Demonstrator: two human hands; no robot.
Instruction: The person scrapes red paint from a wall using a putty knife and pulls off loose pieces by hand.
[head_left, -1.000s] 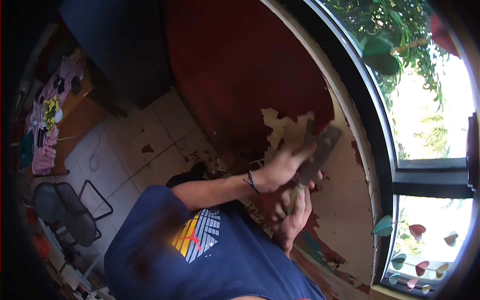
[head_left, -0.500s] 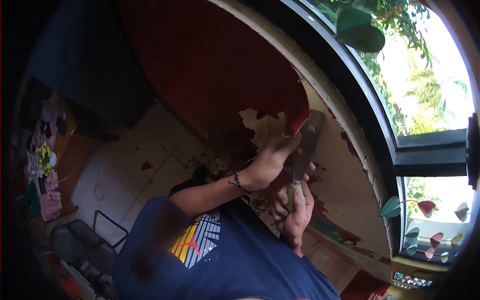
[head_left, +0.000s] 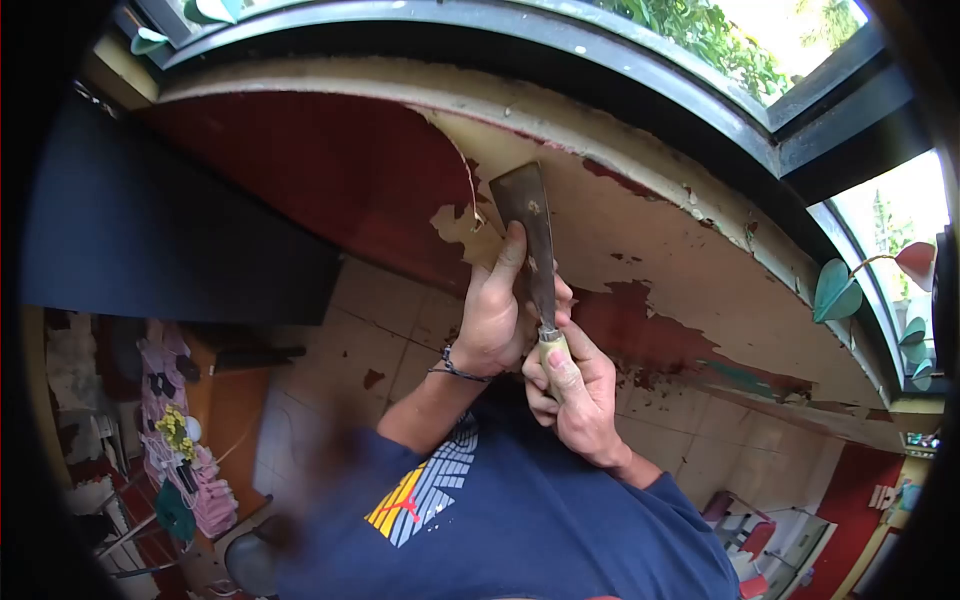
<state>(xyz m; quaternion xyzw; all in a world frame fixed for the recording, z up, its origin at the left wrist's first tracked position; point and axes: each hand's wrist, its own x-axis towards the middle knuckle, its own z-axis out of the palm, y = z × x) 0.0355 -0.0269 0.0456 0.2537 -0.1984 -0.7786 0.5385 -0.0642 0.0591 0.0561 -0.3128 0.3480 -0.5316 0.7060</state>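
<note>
Here in the head view, the right hand (head_left: 580, 400) is clenched around the handle of the scraper (head_left: 540, 262), mid-frame, its blade angled up over the patchy red-and-cream wall (head_left: 620, 235)! Just left of centre, the left hand (head_left: 490, 325) clasps that blade, thumb in front, fingers behind.

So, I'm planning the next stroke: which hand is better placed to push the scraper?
Right, probably: the right hand is wrapped around the handle of the scraper, in line with its blade. The left hand has its thumb at the blade's edge, better suited to guiding.
</note>
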